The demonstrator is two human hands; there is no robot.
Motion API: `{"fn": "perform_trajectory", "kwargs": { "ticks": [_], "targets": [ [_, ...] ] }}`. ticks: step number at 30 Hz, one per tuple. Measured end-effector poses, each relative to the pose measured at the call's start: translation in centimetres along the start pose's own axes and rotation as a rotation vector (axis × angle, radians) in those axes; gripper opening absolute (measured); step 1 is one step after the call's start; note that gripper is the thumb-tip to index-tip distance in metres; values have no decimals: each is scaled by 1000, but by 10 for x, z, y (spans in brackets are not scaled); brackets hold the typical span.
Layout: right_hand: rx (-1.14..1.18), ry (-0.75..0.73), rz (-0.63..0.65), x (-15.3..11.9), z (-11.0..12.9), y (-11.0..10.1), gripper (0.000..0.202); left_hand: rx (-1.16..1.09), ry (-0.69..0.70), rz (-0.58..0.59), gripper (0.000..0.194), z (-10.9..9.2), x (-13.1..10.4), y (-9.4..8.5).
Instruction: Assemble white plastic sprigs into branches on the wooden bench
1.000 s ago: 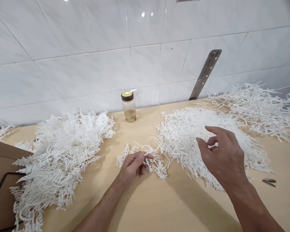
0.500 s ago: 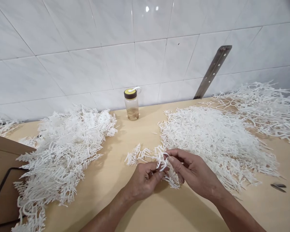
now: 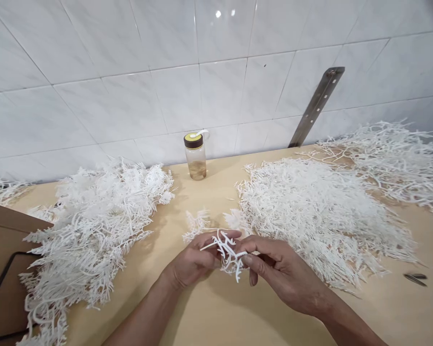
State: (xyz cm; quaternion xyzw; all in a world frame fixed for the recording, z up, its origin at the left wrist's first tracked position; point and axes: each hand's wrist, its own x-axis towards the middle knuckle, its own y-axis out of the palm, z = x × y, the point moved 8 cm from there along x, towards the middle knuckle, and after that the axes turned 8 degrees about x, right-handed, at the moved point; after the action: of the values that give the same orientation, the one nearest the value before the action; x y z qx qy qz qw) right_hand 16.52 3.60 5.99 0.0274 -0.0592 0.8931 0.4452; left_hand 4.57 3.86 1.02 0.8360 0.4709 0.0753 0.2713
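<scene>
My right hand (image 3: 274, 269) pinches one end of a white plastic branch (image 3: 226, 250) between thumb and fingertips. The sprig forks into several short, knobbly twigs. My left hand (image 3: 197, 257) is closed around its other side, fingers curled behind it and thumb in front. Feathery white sprigs (image 3: 235, 219) stick out blurred beyond the left fingers; whether that hand holds them too is hard to tell. Another small sprig (image 3: 197, 223) shows just past my left knuckles. Close by on the right lies a broad heap of white sprigs (image 3: 310, 211).
A second large heap (image 3: 104, 216) covers the left side, beside a brown box (image 3: 7, 264). Longer white branches (image 3: 400, 158) lie at the far right. A drinking bottle (image 3: 197, 158) stands near the tiled wall, where a metal strip (image 3: 317, 108) leans. Small dark tweezers-like pieces (image 3: 415, 278) lie right.
Both hands have shifted left and slightly lower with the branch, which has turned. My left hand has rolled so its fingers wrap behind it. The sprigs beyond the hands have moved.
</scene>
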Motion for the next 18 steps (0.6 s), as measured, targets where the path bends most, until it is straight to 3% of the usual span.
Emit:
{"fn": "perform_trajectory", "kwargs": {
  "ticks": [3, 6, 13, 18],
  "targets": [
    [17, 38, 14, -1, -3, 2, 26, -211, -9, -87, 58, 0, 3, -17],
    [64, 98, 37, -3, -10, 10, 28, -292, -45, -216, 40, 3, 4, -29],
    [53, 211, 192, -8, -26, 37, 19, -93, -28, -379, 40, 2, 2, -35],
    [205, 246, 194, -7, -31, 32, 22, -59, 29, -438, 31, -3, 2, -36]
  ]
}}
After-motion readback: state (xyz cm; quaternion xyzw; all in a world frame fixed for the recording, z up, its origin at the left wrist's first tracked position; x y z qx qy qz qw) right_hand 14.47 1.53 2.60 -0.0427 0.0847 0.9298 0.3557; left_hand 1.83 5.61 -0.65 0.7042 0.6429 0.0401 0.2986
